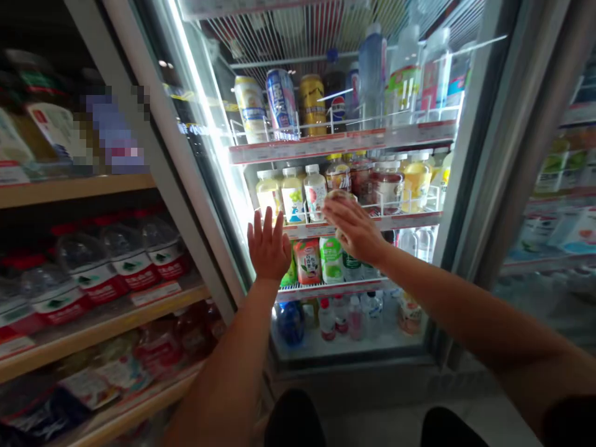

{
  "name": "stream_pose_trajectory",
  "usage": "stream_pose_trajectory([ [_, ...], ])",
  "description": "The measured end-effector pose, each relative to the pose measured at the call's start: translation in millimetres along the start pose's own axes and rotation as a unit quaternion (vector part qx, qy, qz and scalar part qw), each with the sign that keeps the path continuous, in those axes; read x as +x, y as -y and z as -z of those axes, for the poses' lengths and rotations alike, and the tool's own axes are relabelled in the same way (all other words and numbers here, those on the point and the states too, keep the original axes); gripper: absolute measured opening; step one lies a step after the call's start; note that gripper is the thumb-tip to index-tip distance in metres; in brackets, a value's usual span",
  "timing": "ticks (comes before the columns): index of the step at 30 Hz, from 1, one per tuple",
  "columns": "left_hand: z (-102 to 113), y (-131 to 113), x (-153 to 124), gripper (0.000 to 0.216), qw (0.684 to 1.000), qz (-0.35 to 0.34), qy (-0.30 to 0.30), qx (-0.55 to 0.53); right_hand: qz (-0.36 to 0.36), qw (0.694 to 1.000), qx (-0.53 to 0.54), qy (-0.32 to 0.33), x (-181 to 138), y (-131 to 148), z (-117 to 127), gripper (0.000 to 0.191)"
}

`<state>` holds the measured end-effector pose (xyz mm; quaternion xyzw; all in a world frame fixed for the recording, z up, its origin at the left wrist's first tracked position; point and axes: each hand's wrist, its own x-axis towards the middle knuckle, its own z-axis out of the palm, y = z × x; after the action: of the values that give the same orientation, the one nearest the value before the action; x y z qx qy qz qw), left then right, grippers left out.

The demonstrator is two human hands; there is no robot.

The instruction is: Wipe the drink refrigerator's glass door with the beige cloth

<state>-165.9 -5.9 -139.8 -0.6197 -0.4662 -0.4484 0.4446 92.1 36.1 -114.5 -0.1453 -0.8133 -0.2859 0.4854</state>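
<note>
My left hand (269, 248) is raised with its fingers spread and holds nothing. It is in front of the left side of a lit drinks fridge, nearest a bottle with a green grape label (293, 197). My right hand (358, 228) reaches in from the right, fingers stretched out together, in front of the middle shelf. Close to its fingertips stands a white-capped bottle with a red fruit label (315, 191). A pale round shape shows behind those fingers; I cannot make out what it is. Below the hands are a red drink pack (308, 262) and a green one (331, 261).
Cans, among them a gold can (313, 105), and tall bottles line the upper shelf. Small bottles, one with a red label (326, 323), stand at the fridge bottom. On the left, wooden shelves (112, 316) carry water bottles (84, 261). A metal door frame (500, 205) rises at right.
</note>
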Motion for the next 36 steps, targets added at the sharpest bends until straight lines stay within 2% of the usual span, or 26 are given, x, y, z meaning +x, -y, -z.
stream_pose_trajectory([
  [2,0.0,-0.8,0.3,0.057,1.0,-0.003,-0.003,0.002,-0.046,0.998,-0.02,-0.049,-8.4,-7.0,7.6,0.065],
  [3,0.0,-1.3,0.5,0.057,1.0,-0.004,-0.007,0.004,-0.037,0.998,-0.025,-0.044,-17.9,-7.0,9.3,0.064],
  [5,0.1,-1.9,0.8,0.057,1.0,-0.003,-0.011,0.007,0.045,0.998,-0.021,0.024,-43.0,-3.0,10.6,0.057],
  [7,0.0,-2.2,0.9,0.057,1.0,0.002,-0.009,0.008,0.155,0.982,-0.005,0.109,-65.1,0.7,11.8,0.049],
  [9,-0.3,-2.1,0.9,0.057,1.0,0.004,-0.007,0.004,0.179,0.975,0.003,0.135,-74.2,0.2,14.4,0.047],
  [12,-1.5,-1.7,0.7,0.056,1.0,0.009,-0.009,-0.004,0.075,0.995,-0.006,0.072,-66.0,-1.7,14.4,0.053],
  [15,-2.6,-1.3,0.6,0.054,1.0,0.021,-0.006,-0.018,0.004,1.0,-0.006,0.029,-58.7,12.1,-1.7,0.051],
  [17,-2.4,-1.1,0.6,0.054,0.999,0.028,0.001,-0.032,0.027,0.997,0.024,0.066,-61.5,30.2,-19.3,0.047],
  [19,-1.7,-1.1,0.7,0.054,0.998,0.033,0.01,-0.044,0.104,0.981,0.071,0.149,-64.0,47.4,-34.9,0.045],
  [21,-0.9,-1.4,0.6,0.054,0.998,0.036,0.012,-0.05,0.157,0.96,0.096,0.209,-59.0,56.9,-42.6,0.044],
  [22,-0.6,-1.6,0.6,0.054,0.998,0.036,0.012,-0.052,0.162,0.958,0.097,0.217,-53.2,58.3,-43.2,0.045],
  [27,-1.3,-2.5,0.0,0.054,0.999,0.012,-0.014,-0.038,0.071,0.984,0.066,0.151,-28.8,58.8,-39.9,0.054],
  [29,-2.0,-2.5,-0.1,0.054,0.999,0.0,-0.026,-0.021,0.099,0.98,0.072,0.16,-33.9,65.2,-44.5,0.047],
  [32,-2.5,-2.4,-0.2,0.054,0.999,-0.013,-0.037,0.002,0.198,0.952,0.099,0.209,-42.2,70.1,-48.6,0.035],
  [33,-2.4,-2.3,-0.1,0.053,0.999,-0.011,-0.035,0.005,0.209,0.949,0.101,0.212,-40.4,67.6,-46.5,0.034],
  [36,-1.7,-2.3,0.1,0.053,1.0,0.003,-0.02,0.002,0.145,0.975,0.068,0.156,-20.7,48.3,-30.4,0.042],
])
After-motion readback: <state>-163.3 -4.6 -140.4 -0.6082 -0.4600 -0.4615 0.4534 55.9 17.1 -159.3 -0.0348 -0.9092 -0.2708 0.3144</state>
